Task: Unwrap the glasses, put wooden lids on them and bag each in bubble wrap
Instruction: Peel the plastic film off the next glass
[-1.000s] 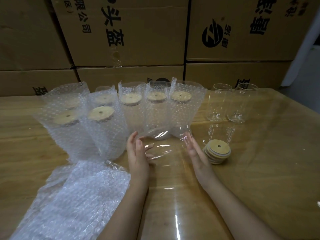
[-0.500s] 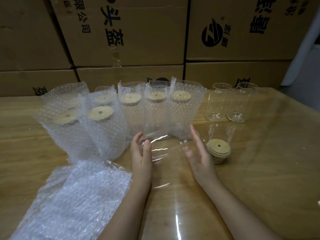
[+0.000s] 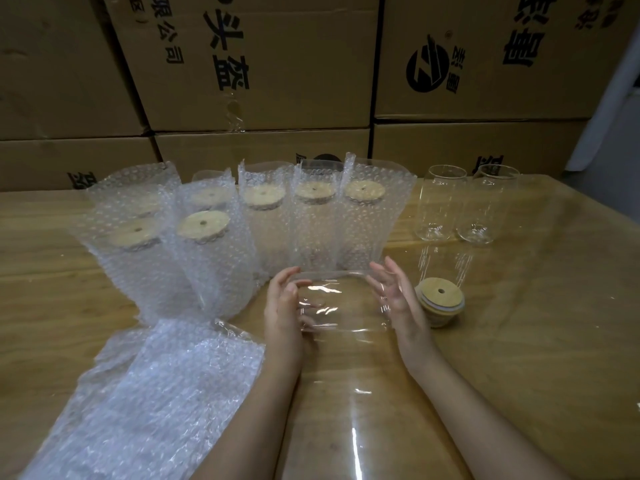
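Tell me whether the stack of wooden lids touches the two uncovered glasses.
Apart. The head view shows a strip of table between the stack of wooden lids and the two uncovered glasses behind it.

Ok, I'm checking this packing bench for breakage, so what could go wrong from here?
1. The right hand is right beside the lid stack; a sideways sweep could topple it.
2. The clear film that the left hand pinches sits close to the bagged glasses; tugging it might tip one.
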Tool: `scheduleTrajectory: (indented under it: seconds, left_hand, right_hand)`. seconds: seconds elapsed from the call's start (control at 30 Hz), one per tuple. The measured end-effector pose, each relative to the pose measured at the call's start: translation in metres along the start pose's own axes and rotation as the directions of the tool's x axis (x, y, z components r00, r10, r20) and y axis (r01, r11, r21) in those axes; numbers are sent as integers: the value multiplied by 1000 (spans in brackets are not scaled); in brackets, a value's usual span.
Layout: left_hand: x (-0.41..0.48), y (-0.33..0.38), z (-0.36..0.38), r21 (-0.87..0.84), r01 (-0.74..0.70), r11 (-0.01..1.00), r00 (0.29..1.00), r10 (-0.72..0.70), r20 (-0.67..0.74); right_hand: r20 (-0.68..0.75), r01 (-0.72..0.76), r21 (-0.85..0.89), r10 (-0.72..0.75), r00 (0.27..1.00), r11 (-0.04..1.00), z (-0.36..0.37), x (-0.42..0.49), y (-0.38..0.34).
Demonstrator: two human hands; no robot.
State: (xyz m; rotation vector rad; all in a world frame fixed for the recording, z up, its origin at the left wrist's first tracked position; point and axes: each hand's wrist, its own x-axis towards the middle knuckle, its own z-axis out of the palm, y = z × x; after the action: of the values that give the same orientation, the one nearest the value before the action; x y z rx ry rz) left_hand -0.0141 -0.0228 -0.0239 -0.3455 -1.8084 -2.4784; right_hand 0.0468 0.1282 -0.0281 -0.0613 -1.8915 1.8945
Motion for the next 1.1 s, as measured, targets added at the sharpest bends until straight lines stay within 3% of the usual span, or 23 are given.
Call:
scheduleTrajectory:
  seconds: [0.17, 0.27, 0.57, 0.73, 0.97, 1.1]
  left_hand:
    - [2, -1, 0, 48, 24, 999, 997, -21, -72]
    - [3, -5, -1, 91, 61, 994, 992, -51, -115]
    - [10, -12, 0, 68, 171, 983, 984, -167, -59]
    - [8, -15, -2, 170, 57, 984, 996, -44, -81]
    - [3, -2, -6, 90, -136, 987, 991, 134, 23]
    - [2, -4, -3, 59, -146, 988, 989, 147, -26]
  right_hand:
    - [43, -95, 33, 94, 995, 995, 4, 2, 4]
    - [5, -57, -34, 57, 998, 998, 5, -2, 9]
    - [-61, -4, -8, 3, 998, 1000, 6, -4, -1]
    - [-74, 34, -44, -37, 997, 998, 6, -7, 6]
    - [-76, 46, -36, -49, 996, 998, 7, -6, 7]
    - [-95, 40, 34, -37, 995, 999, 7, -4, 8]
